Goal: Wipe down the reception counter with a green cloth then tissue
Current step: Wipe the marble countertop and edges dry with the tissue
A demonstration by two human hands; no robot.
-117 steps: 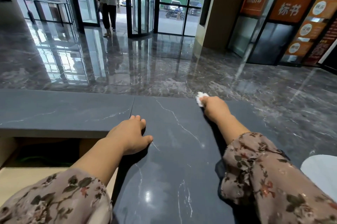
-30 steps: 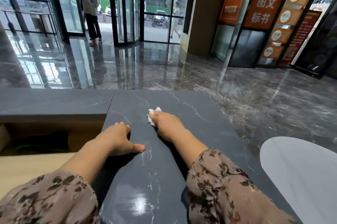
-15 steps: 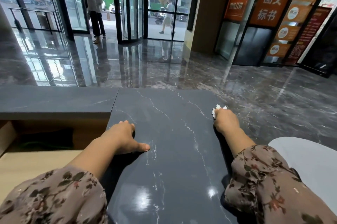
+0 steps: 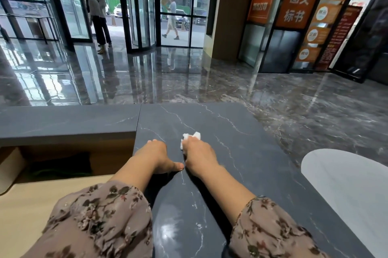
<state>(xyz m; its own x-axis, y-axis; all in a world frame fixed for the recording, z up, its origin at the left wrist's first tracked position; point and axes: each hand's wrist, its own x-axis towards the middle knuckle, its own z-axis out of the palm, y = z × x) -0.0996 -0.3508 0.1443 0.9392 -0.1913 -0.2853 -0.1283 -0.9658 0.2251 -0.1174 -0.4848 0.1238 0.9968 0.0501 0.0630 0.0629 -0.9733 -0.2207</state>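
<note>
The reception counter (image 4: 241,152) is a dark grey marble slab with white veins, running away from me. My right hand (image 4: 199,155) presses a crumpled white tissue (image 4: 191,138) onto the slab near its middle, fingers closed around it. My left hand (image 4: 156,158) lies flat on the counter just left of the right hand, fingers spread, thumb almost touching the right wrist. No green cloth is clearly in view.
A lower wooden desk (image 4: 25,205) lies at the left under a raised grey ledge (image 4: 63,123). A white rounded surface (image 4: 346,184) sits off the counter's right edge. Beyond is a glossy lobby floor (image 4: 294,100), glass doors and people (image 4: 97,14) standing there.
My right hand has slid the tissue from the counter's right edge back left to the middle, beside my left hand. The left hand has stayed in place.
</note>
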